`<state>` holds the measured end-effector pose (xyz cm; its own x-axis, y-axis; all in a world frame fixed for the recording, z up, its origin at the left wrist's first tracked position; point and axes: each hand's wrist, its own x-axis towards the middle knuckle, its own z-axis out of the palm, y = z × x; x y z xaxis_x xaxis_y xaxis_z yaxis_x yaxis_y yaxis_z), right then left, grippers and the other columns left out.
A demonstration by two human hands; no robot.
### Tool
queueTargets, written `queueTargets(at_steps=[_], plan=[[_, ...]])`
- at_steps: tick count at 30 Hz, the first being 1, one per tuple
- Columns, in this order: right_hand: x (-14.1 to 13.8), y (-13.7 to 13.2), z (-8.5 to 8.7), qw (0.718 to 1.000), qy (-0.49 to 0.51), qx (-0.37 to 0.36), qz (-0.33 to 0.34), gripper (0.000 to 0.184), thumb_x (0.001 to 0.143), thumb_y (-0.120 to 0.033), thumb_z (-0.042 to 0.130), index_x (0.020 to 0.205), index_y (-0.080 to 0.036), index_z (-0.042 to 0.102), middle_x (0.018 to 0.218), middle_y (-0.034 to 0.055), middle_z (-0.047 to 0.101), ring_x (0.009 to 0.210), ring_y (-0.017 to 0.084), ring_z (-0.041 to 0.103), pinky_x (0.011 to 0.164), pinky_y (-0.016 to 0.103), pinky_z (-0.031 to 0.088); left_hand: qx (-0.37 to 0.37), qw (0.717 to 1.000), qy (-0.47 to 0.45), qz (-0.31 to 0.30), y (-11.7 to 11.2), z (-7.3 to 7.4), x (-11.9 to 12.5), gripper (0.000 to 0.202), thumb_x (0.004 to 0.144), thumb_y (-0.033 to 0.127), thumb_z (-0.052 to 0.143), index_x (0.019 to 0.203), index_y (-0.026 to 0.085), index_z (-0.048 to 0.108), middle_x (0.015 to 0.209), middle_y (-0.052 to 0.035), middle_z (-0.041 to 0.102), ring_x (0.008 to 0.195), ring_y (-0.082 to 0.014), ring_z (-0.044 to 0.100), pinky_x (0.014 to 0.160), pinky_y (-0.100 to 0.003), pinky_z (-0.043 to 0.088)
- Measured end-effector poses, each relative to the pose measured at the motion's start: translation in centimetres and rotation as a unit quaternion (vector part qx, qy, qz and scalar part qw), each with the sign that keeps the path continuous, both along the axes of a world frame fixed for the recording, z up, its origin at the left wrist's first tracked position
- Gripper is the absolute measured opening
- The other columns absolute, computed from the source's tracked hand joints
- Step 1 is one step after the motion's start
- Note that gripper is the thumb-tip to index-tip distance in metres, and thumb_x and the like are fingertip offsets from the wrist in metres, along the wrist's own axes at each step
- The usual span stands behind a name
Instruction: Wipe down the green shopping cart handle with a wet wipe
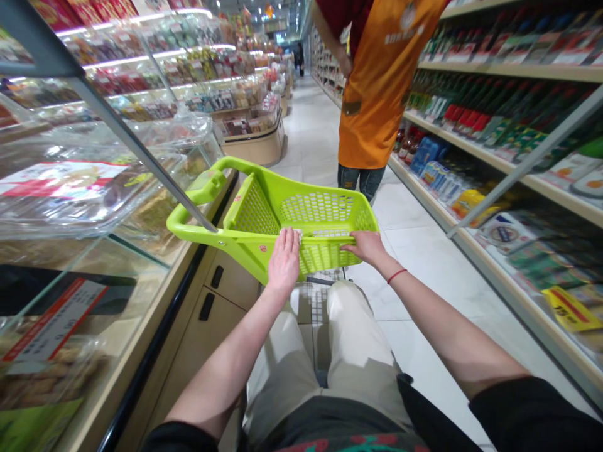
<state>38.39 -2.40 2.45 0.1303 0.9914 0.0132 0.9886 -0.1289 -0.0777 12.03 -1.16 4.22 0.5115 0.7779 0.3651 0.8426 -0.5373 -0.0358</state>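
A lime-green plastic shopping cart point(325, 207) stands sideways before me, its handle end to the left. My left hand point(284, 257) lies over the near rim with its fingers together, pressing a white cloth point(298, 235) against it. Only a small edge of the cloth shows; the rest is hidden under the fingers. Farther right, my right hand point(367, 247) grips the same rim, fingers curled over the top. The basket walls are perforated. A red string circles my right wrist.
A person in an orange apron point(372, 94) stands just beyond the cart. Shelves of bottles and packs point(499, 113) line the right side. On the left are a display counter point(198, 276) and packaged food point(70, 182). Grey slanted bars point(141, 150) cross both sides. A tiled aisle point(306, 113) runs ahead.
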Motion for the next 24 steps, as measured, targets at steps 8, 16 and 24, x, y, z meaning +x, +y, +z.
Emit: queueTargets(at_steps=[8,16,24], plan=[[-0.1,0.0,0.2,1.0,0.004,-0.005,-0.005,0.057,0.088,-0.067,0.051,0.11,-0.018,0.071,0.102,0.0154,0.075,0.102,0.03,0.067,0.085,0.037,0.044,-0.007,0.999,-0.008,-0.032,-1.3,-1.5,5.6,0.059,0.089,0.0,0.033,0.147,0.005,0.039,0.154,-0.0191,0.04,0.149,-0.0255,0.026,0.12,-0.043,0.034],[-0.1,0.0,0.1,1.0,0.015,-0.003,-0.007,0.043,0.092,-0.053,0.053,0.112,-0.019,0.07,0.104,0.0137,0.075,0.103,0.028,0.068,0.087,0.037,0.044,0.018,0.992,0.028,-0.125,-1.5,-2.1,11.0,0.052,0.093,0.008,0.038,0.145,0.002,0.04,0.151,-0.0216,0.044,0.145,-0.0277,0.036,0.119,-0.043,0.034],[0.2,0.2,-0.3,1.0,0.014,-0.006,-0.005,0.054,0.089,-0.061,0.053,0.117,-0.017,0.069,0.106,0.0153,0.074,0.105,0.03,0.066,0.088,0.038,0.044,-0.002,0.993,0.024,-0.112,-1.2,-1.2,7.7,0.052,0.093,0.005,0.036,0.144,0.006,0.043,0.151,-0.018,0.046,0.145,-0.0247,0.036,0.119,-0.041,0.035]])
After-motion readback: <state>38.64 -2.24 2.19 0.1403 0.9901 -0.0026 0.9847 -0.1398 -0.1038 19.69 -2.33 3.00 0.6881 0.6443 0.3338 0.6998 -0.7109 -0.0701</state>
